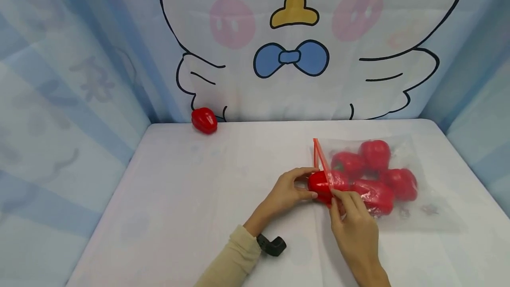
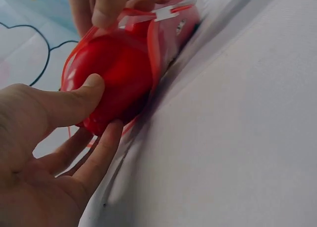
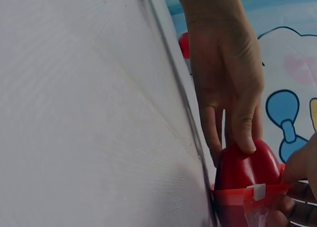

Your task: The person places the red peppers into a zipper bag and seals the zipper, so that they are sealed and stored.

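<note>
My left hand grips the end of a glossy red bell pepper, thumb on one side and fingers on the other. Most of that pepper sits within the mouth of a clear zip bag, whose red zip strip crosses over it. On the near side of the opening, my right hand pinches the bag's edge between thumb and fingers. Deeper inside the bag lie several more red bell peppers, seen through the plastic.
Another red pepper lies at the far left edge of the white table. Curtains with a cartoon print hang behind and at both sides. A black band is on my left wrist.
</note>
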`<state>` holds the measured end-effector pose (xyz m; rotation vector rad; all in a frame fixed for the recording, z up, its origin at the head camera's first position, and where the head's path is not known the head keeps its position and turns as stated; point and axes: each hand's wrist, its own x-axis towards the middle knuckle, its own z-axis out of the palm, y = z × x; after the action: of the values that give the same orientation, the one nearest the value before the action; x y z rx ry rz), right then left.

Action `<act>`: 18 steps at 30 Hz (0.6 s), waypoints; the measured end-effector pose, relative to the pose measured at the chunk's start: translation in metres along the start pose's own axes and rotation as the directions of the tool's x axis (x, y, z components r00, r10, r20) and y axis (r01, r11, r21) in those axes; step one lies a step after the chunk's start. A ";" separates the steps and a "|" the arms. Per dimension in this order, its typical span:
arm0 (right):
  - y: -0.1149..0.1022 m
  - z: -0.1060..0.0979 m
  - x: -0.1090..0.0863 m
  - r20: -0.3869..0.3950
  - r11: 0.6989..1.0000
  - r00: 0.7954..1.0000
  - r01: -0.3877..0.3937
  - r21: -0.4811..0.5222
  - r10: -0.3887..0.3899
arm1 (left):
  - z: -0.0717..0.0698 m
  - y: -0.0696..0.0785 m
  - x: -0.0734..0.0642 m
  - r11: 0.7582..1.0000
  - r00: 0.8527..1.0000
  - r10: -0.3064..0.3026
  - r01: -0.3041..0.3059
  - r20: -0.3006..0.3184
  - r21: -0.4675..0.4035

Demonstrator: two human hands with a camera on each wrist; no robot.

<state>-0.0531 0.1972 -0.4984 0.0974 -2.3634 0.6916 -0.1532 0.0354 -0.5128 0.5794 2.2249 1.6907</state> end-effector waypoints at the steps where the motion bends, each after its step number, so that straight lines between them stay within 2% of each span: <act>1: -0.001 0.000 0.000 0.001 1.000 1.000 0.001 0.004 -0.001 | -0.001 -0.001 -0.001 1.000 1.000 0.001 -0.001 0.009 -0.011; 3: -0.002 0.001 -0.001 0.000 1.000 1.000 0.002 0.018 -0.002 | -0.003 -0.003 -0.002 0.999 1.000 0.002 -0.001 0.024 -0.036; 7: 0.000 0.000 0.001 -0.011 0.999 1.000 0.004 0.035 -0.004 | 0.003 -0.002 0.000 0.997 0.999 0.013 -0.010 0.037 -0.080; 14: 0.000 0.001 -0.004 -0.021 0.999 1.000 0.005 0.043 -0.004 | 0.018 -0.004 -0.005 0.994 1.000 -0.002 0.001 -0.011 -0.114; 18: 0.000 0.002 -0.002 -0.032 0.999 0.999 0.025 0.041 -0.024 | 0.026 -0.001 -0.005 0.989 0.999 0.015 -0.020 -0.036 -0.148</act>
<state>-0.0525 0.1965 -0.5008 0.1320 -2.3143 0.7255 -0.1375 0.0545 -0.5211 0.5388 2.0996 1.8687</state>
